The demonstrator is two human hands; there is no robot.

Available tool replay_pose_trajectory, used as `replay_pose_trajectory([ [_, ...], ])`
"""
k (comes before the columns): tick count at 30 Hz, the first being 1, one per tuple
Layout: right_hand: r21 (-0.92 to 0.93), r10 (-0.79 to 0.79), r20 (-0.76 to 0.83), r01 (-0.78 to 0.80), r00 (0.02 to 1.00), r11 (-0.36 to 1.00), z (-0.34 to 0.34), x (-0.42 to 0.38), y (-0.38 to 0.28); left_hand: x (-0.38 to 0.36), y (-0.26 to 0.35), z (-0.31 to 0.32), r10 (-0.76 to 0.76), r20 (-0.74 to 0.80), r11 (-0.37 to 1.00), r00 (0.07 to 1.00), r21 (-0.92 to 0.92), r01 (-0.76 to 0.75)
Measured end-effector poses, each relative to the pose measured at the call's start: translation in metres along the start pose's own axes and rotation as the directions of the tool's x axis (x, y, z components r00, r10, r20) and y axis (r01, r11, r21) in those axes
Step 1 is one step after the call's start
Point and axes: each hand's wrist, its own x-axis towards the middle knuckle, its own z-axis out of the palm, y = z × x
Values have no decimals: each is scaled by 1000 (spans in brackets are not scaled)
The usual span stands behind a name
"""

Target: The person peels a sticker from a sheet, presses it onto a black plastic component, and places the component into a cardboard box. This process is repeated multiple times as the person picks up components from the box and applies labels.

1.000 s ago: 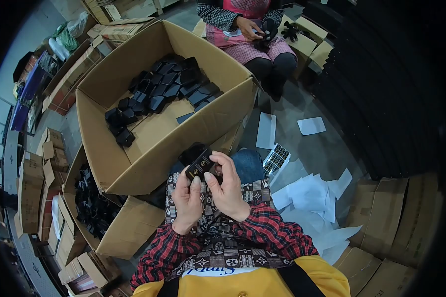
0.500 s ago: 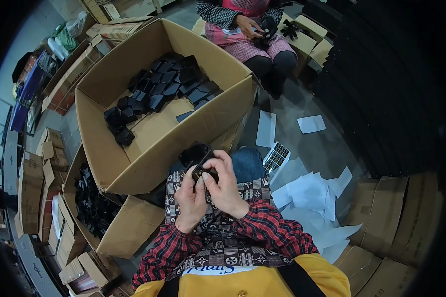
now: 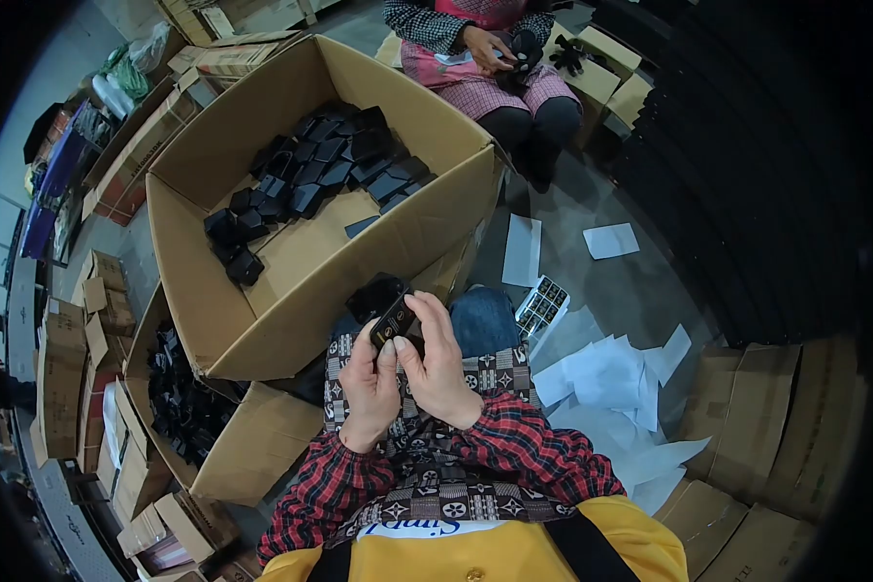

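Between my hands, above my lap, is a small black box [image 3: 392, 321], its hollow side facing away from me and gold print on the face toward me. My left hand [image 3: 367, 393] grips its left end, thumb on the near edge. My right hand [image 3: 438, 367] pinches the right end with fingertips, its thumb near the left thumb. Just beyond stands a large cardboard carton [image 3: 359, 281] holding several black angular pieces [image 3: 310, 170]. On the floor to the right lies a sheet of black-and-gold labels [image 3: 543, 307].
A lower carton [image 3: 252, 441] at the left holds a heap of black pieces [image 3: 179, 398]. White papers [image 3: 601, 378] are scattered on the floor at right, beside brown cartons [image 3: 737, 417]. Opposite, a seated person's hands [image 3: 490, 50] hold a black item.
My right fingers and thumb have drawn back from the box's near face, so more of its gold print shows. The box has tilted slightly. Across from me, the other person's hands have shifted a little.
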Motion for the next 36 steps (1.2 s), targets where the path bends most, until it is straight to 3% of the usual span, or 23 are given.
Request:
replay_pose_trajectory([
  [3,111,40,34,-44,999,993,0,1,3,-1,4,-1,30,12,993,999,117,-31],
  [5,-27,-28,33,29,999,999,5,-4,6,1,2,-2,43,32,988,999,147,-47],
  [7,8,-36,-20,36,999,999,3,-5,3,3,-6,-2,-85,-2,966,996,-245,82],
  [9,216,122,-6,-117,993,969,0,0,1,1,-4,-6,-135,42,959,990,-247,141],
  [12,109,72,-15,-70,997,992,0,5,1,3,-6,-2,-94,14,958,995,-271,94],
  [13,27,13,-18,-13,1000,1000,1,5,1,3,-6,-2,-78,10,970,997,-232,78],
  [16,26,-16,-4,16,1000,1000,3,4,2,3,-6,-3,-45,-1,989,999,-139,45],
  [21,52,20,22,-21,1000,998,2,1,7,0,-2,-4,-30,27,999,999,31,29],
  [22,51,36,55,-39,998,998,1,0,8,-1,-3,-2,-47,21,999,999,-11,47],
  [24,27,-33,-37,34,999,999,4,-3,5,2,-7,-1,-90,10,983,996,-160,91],
  [27,198,158,-69,-142,985,970,-1,3,7,2,-10,-4,-119,32,965,992,-231,123],
  [28,199,158,-70,-142,985,970,-3,8,9,2,-10,-4,-119,33,965,992,-230,123],
  [30,-96,11,-104,-22,994,995,-6,17,17,3,-9,-2,-59,14,990,998,-129,61],
  [36,-95,-38,-148,25,988,995,-4,23,24,-3,-13,-2,-58,29,998,998,-9,58],
])
